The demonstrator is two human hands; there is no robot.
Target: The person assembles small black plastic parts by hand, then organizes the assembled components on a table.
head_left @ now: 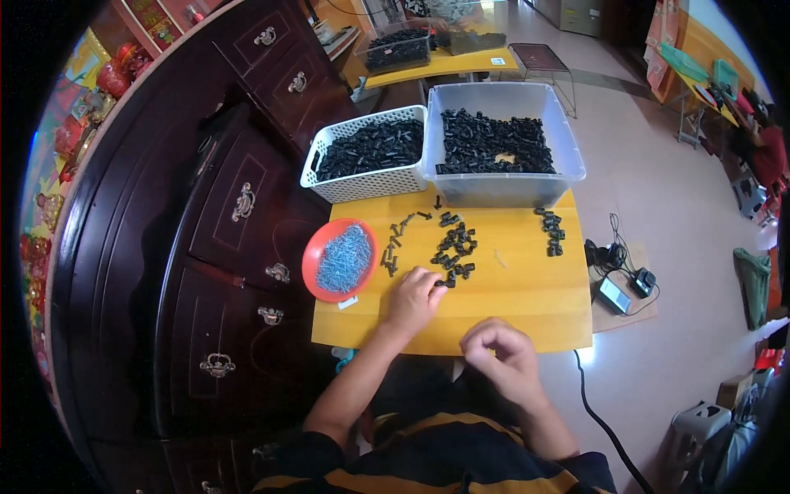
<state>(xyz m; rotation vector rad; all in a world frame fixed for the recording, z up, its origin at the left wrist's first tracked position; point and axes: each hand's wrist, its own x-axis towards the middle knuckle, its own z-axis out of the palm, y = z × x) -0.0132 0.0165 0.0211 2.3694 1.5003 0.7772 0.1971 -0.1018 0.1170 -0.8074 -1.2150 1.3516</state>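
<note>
My left hand (414, 301) reaches over the yellow table, fingers bent together at a small black plastic part (450, 281) at the near end of a loose pile of black plastic parts (455, 245). Close to the table's front edge is my right hand (502, 356), its fingers curled in toward the thumb; what they hold, if anything, is hidden. Left of the pile lie several thin black plastic pieces (390, 257). A red bowl (310, 275) full of small silvery screws (344, 258) stands beyond my left forearm. At the right lies a short column of black parts (552, 234).
Across the table's (527, 305) back stand a white perforated basket (370, 183) and a translucent bin (494, 191), both filled with black parts. A dark wooden cabinet (239, 272) flanks the left side. On the floor at right are a cabled device (613, 295) and a black cable (594, 412).
</note>
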